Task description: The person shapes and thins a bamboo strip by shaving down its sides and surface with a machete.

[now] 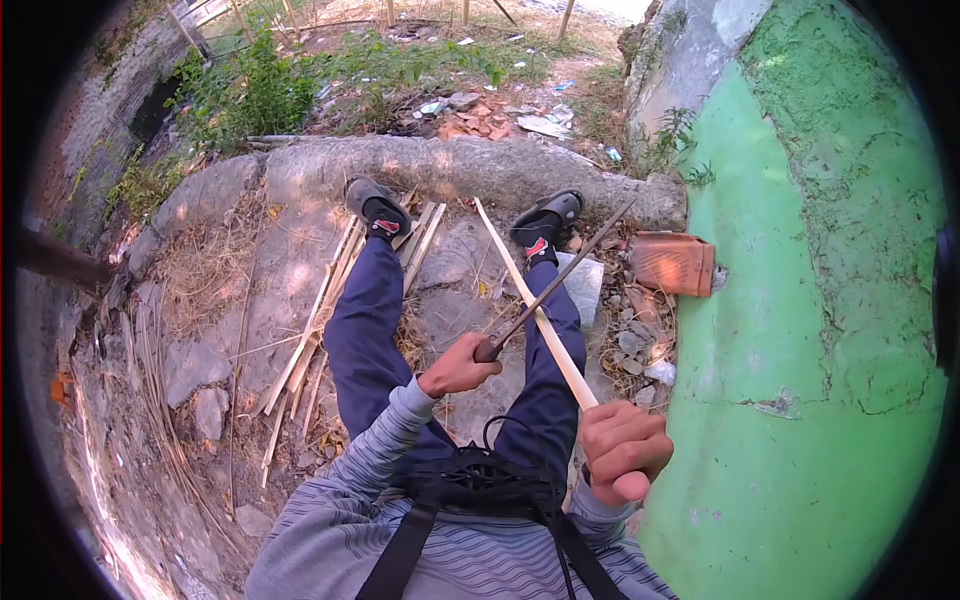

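Observation:
My left hand [462, 367] is closed round the dark handle of a long knife [573, 263], its narrow, dark blade pointing forward and to the right. In my right hand [625, 450] is the near end of a pale bamboo strip [515, 275], gripped in a fist with the thumb toward me. The strip slants forward and left between my lower legs, its far tip close to the ground. Blade and strip cross above my right shin; whether they touch, I cannot tell. A loose pile of split bamboo strips [318, 325] lies beside and under my left leg.
A low stone kerb [440, 180] runs in front of my shoes. On the right rises a green wall [745, 400], with an orange hollow brick [672, 263] and rubble at its foot. A pale tile [584, 290] lies by my right shin. Weeds [265, 90] grow beyond the kerb.

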The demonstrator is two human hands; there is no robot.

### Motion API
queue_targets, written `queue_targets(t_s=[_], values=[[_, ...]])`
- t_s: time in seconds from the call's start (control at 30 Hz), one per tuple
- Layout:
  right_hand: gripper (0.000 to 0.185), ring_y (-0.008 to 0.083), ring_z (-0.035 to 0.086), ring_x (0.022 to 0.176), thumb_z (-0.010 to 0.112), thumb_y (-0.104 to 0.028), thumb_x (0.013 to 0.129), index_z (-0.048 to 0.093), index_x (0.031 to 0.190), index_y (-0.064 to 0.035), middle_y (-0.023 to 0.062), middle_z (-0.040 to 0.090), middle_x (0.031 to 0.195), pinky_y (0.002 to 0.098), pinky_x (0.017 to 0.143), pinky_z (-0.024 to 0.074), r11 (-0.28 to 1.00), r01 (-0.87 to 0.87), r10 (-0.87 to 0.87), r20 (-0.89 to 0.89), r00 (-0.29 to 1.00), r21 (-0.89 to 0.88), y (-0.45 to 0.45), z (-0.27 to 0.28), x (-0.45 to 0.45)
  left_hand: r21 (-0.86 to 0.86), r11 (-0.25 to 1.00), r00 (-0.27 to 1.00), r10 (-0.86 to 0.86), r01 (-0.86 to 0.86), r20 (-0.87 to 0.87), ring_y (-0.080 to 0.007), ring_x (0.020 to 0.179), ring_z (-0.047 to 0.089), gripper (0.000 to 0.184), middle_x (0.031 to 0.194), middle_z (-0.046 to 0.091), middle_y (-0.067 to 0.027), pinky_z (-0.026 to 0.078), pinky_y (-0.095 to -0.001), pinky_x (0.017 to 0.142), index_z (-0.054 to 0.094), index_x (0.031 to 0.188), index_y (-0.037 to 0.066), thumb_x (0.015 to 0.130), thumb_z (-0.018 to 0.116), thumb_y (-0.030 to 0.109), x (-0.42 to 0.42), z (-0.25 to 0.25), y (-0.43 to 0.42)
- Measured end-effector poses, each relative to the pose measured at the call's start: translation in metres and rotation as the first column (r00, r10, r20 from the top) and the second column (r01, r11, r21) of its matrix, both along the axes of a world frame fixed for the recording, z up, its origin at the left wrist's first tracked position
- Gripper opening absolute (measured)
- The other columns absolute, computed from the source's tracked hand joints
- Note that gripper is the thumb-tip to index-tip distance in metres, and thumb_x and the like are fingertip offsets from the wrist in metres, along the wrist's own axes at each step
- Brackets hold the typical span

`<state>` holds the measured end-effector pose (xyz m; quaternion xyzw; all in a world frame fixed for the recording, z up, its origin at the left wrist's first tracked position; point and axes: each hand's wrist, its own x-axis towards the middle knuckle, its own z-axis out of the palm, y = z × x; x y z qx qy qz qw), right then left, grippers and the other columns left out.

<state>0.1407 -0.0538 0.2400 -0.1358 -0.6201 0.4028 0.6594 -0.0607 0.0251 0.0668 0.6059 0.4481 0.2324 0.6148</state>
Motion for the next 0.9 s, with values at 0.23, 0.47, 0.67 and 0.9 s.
queue_targets(t_s=[0.23, 0.47, 0.67, 0.9], values=[[0.059, 0.0060, 0.024, 0.032, 0.033, -0.047, 0.108, 0.038, 0.061, -0.0129, -0.0063, 0.033, 0.040, 0.0252, 0.037, 0.0228, 0.973, 0.231, -0.232, -0.050, 0.971, -0.025, 0.002, 0.007, -0.008, 0.125, 0.990, 0.998, 0.062, -0.063, 0.011, -0.0204, 0.051, 0.041, 0.028, 0.055, 0.043, -0.0105, 0.035, -0.0397, 0.051, 0.049, 0.068, -0.003, 0.072, 0.070, 0.016, 0.012, -0.004, -0.009], [0.056, 0.0055, 0.017, 0.034, 0.024, -0.043, 0.110, 0.034, 0.063, -0.0139, -0.0052, 0.025, 0.041, 0.0257, 0.038, 0.0199, 0.827, 0.517, -0.562, -0.286, 0.776, -0.221, 0.005, 0.006, -0.016, 0.111, 0.984, 0.990, 0.140, -0.142, 0.027, -0.0188, 0.054, 0.042, 0.027, 0.056, 0.044, -0.0104, 0.036, -0.0391, 0.053, 0.052, 0.070, -0.003, 0.072, 0.070, 0.017, 0.031, -0.010, -0.014], [0.054, 0.0058, 0.013, 0.035, 0.021, -0.041, 0.111, 0.033, 0.065, -0.0144, -0.0050, 0.024, 0.042, 0.0249, 0.039, 0.0178, 0.830, 0.512, -0.557, -0.298, 0.775, -0.220, 0.007, 0.008, -0.020, 0.076, 0.993, 0.996, 0.092, -0.094, 0.021, -0.0161, 0.055, 0.040, 0.028, 0.056, 0.041, -0.0077, 0.035, -0.0376, 0.052, 0.049, 0.068, -0.003, 0.073, 0.070, 0.015, 0.031, 0.001, -0.017], [0.053, 0.0058, 0.013, 0.035, 0.022, -0.039, 0.111, 0.033, 0.065, -0.0142, -0.0049, 0.023, 0.042, 0.0245, 0.039, 0.0174, 0.776, 0.560, -0.629, -0.286, 0.723, -0.290, 0.002, 0.009, -0.028, 0.107, 0.965, 0.970, 0.242, -0.239, -0.016, -0.0139, 0.052, 0.039, 0.028, 0.054, 0.039, -0.0044, 0.034, -0.0366, 0.050, 0.046, 0.067, -0.001, 0.076, 0.068, 0.014, 0.039, -0.034, 0.007]])
